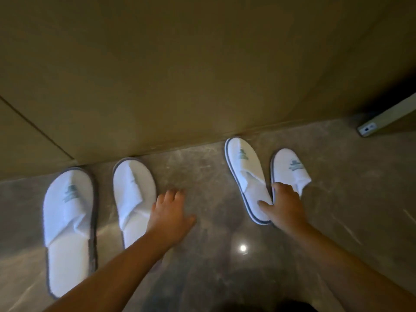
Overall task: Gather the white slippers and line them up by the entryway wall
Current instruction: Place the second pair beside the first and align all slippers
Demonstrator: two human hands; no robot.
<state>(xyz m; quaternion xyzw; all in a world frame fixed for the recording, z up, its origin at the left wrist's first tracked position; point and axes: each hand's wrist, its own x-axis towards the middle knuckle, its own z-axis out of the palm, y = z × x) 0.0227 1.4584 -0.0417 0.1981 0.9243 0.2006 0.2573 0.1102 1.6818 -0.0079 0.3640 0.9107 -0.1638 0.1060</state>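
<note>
Both hands reach over the marble floor [202, 172]: left hand [171, 217] open, hovering beside the second slipper [132, 199]; right hand [286, 203] spread across the third slipper [245, 174] and fourth slipper [290, 167]. First slipper [67, 221] lies leftmost. Toes near the wall [180, 86]; bare floor separates the pairs.

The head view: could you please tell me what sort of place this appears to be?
Probably a hotel room entryway: four white slippers bearing a printed logo sit toes-to-wall on a polished stone floor, below a plain beige wall.
</note>
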